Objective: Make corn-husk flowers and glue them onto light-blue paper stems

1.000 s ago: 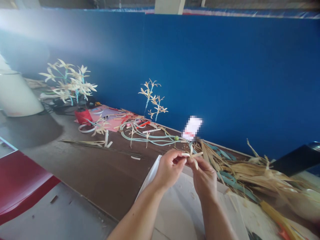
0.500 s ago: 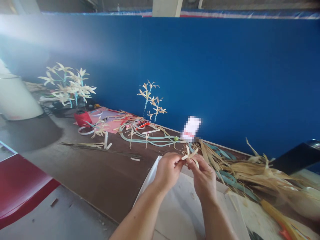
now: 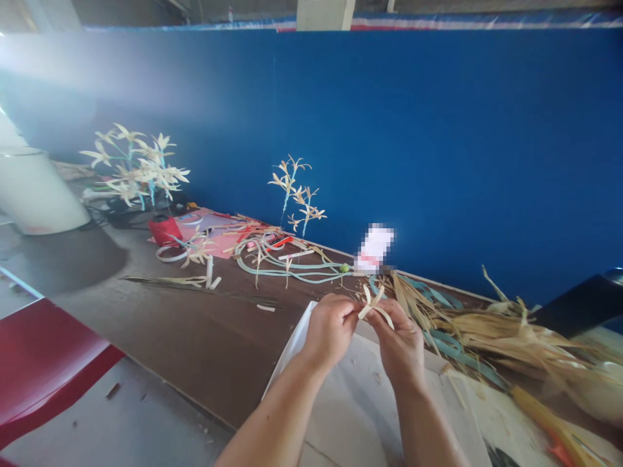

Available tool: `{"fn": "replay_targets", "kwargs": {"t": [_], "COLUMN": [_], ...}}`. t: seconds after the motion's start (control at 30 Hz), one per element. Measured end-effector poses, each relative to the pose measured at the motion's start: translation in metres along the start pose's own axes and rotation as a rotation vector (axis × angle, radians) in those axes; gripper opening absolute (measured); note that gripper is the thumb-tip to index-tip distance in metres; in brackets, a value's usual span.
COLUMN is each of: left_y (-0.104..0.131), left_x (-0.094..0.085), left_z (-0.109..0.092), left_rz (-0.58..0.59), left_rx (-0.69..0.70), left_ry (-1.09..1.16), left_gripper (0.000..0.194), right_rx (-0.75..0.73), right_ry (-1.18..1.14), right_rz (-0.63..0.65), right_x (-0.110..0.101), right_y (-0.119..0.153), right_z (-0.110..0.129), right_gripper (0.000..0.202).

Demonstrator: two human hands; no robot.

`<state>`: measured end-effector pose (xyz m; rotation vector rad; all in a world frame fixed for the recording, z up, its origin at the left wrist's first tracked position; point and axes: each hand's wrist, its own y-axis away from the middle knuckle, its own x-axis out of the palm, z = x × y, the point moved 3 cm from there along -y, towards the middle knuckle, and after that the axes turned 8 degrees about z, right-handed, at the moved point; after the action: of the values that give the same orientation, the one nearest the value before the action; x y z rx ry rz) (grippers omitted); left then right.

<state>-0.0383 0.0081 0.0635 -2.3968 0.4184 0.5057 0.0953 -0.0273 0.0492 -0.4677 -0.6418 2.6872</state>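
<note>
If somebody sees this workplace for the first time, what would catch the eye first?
Probably the broad, deep-blue, flat panel, filling the background. Then, at left, the cream, narrow-petalled flowers above a red pot. At lower centre, the left hand and right hand meet at a small, cream, star-shaped flower.

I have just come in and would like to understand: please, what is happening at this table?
A person's left hand and right hand hold a small pale flower by the fingertips, above a white tray. Further left, a red pot with cream blossoms stands on the brown table. Dry leaves lie in a heap on the right.
</note>
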Motion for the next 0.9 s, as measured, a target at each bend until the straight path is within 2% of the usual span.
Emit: {"fn": "replay_targets", "kwargs": {"t": [0.27,0.43,0.57,0.7,0.9], "left_y": [0.000,-0.001,-0.002,-0.002,-0.001], "left_x": [0.001,0.002,0.001,0.000,-0.001], "left_z": [0.000,0.002,0.004,0.006,0.005], "left_rz": [0.042,0.062,-0.001,-0.080,-0.114], "left_rx": [-0.019,-0.081,-0.098,-0.085,-0.062], "left_ry": [0.016,0.045,0.078,0.090,0.045], "left_gripper": [0.017,0.019,0.015,0.017,0.021], "right_rx": [-0.050,-0.029,-0.052,-0.057,-0.035], "right_ry": [0.080,-0.058,-0.147,-0.098,-0.006], "right_rz": [-0.019,0.008,-0.001,0.003,-0.022], "right_x": [-0.003,0.000,0.005,0.007,0.005], "right_y": [-0.001,-0.002,0.000,0.001,0.004], "right_z": [0.006,0.002,-0.004,-0.006,0.005], "right_gripper": [0.013,0.010,0.012,0.017,0.014]}}
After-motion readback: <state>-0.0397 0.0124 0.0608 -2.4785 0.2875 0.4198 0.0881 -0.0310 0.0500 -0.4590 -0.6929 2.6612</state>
